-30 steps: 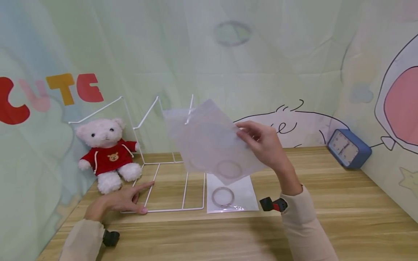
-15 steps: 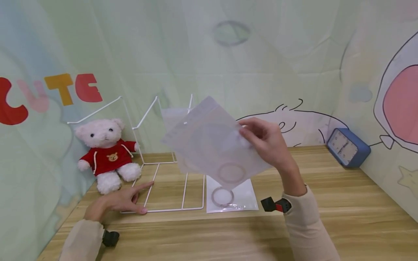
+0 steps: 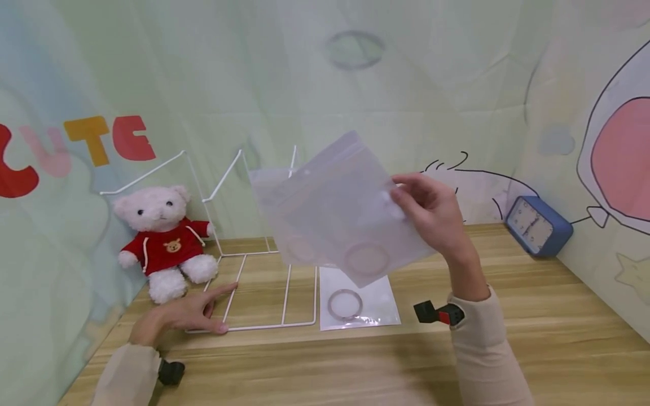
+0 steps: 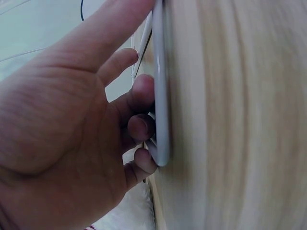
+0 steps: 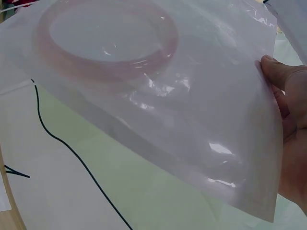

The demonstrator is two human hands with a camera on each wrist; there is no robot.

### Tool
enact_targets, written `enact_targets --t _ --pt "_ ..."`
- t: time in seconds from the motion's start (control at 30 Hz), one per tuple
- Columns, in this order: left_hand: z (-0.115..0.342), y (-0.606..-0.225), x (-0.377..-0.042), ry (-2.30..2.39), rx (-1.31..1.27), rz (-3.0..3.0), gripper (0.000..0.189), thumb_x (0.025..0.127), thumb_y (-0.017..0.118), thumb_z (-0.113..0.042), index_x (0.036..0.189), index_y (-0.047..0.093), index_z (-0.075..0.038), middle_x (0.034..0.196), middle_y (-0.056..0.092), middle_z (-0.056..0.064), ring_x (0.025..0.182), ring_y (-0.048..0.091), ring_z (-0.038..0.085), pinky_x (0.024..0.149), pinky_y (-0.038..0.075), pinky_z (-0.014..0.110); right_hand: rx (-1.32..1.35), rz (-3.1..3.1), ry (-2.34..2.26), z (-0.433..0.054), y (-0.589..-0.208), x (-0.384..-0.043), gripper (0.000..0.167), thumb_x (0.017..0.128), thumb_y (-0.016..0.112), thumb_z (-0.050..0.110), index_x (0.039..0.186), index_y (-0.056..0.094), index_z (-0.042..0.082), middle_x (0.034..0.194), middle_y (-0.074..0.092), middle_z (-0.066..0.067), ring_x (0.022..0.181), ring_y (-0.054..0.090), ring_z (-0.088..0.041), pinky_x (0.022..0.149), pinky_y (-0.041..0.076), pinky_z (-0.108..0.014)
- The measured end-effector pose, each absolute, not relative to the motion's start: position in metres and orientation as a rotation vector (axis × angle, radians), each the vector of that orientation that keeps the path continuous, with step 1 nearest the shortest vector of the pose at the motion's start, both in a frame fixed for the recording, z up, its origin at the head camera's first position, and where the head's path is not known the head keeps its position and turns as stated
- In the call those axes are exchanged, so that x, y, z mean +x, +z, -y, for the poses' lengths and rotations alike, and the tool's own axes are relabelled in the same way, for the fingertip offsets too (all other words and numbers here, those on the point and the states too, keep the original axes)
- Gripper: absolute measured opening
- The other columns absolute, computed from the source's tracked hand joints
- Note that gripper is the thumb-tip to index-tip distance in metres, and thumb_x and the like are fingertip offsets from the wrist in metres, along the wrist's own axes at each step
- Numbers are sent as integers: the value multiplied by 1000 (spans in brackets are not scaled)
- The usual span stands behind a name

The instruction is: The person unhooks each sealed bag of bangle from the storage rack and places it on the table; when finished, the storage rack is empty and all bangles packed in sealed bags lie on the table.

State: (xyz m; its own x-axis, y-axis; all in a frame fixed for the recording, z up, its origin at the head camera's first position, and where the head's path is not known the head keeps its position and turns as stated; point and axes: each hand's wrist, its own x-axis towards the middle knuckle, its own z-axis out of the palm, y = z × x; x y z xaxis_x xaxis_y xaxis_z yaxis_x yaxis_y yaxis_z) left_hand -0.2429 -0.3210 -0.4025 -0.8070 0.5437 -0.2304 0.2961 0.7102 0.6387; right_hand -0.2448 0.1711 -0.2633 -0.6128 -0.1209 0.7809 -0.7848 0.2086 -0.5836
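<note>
My right hand (image 3: 431, 217) pinches the edge of a translucent white zip bag (image 3: 350, 197), held tilted in the air. Through the right wrist view's plastic shows a pinkish ring (image 5: 168, 45). Behind the held bag, a similar zip bag (image 3: 266, 179) stands at the white wire rack (image 3: 259, 326), partly covered. A third bag (image 3: 381, 307) with a ring inside lies flat beside the rack. My left hand (image 3: 193, 313) rests on the rack's front left corner, thumb and index finger spread; in the left wrist view its fingertips touch the white bar (image 4: 163, 96).
A white teddy bear (image 3: 170, 248) in a red hoodie sits behind the left hand, against the rack. A blue clock (image 3: 539, 225) stands at the back right of the wooden table (image 3: 325, 372). A printed curtain (image 3: 431, 101) hangs behind.
My right hand has moved right with its bag, whose upper corner has risen, uncovering more of the bag behind. The left hand stays on the rack.
</note>
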Motion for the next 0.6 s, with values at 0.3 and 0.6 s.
enact_targets --t 0.3,0.6 --pt "319 -400 -241 824 667 -2525 94 87 80 -29 156 24 0 74 43 -1 66 41 10 60 32 26 792 1843 1426 -190 -264 -246 19 92 67 -8 110 70 -6 80 68 4 63 58 -11 54 45 -20" --pt "321 -401 -241 824 684 -2526 94 87 80 -29 156 24 2 75 44 -1 66 42 10 60 32 26 683 1898 1325 -205 -267 -248 20 96 65 0 115 70 -1 81 64 3 66 56 -13 57 48 -19"
